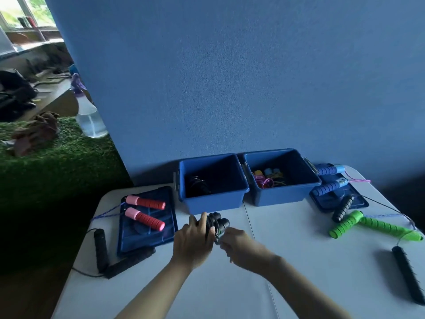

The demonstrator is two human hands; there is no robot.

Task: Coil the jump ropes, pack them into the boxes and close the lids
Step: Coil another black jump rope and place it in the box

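Two open blue boxes stand at the back of the white table. The left box (213, 203) holds a dark coiled rope. The right box (281, 196) holds pink and yellow ropes. In front of the left box, my left hand (194, 242) grips the two black handles of a jump rope (218, 223). My right hand (241, 246) pinches that rope's thin cord right beside the handles. Red-and-pink handles (145, 211) lie on a blue lid (147, 229) at the left. Blue handles (328, 180) lie on the other lid (358, 203) at the right.
Black handles (101, 249) lie at the table's left edge. Green handles (372, 225) and a long black handle (408, 273) lie at the right, with cords trailing off the edge. A blue wall panel stands behind the boxes. A spray bottle (88, 116) sits on artificial grass at the far left.
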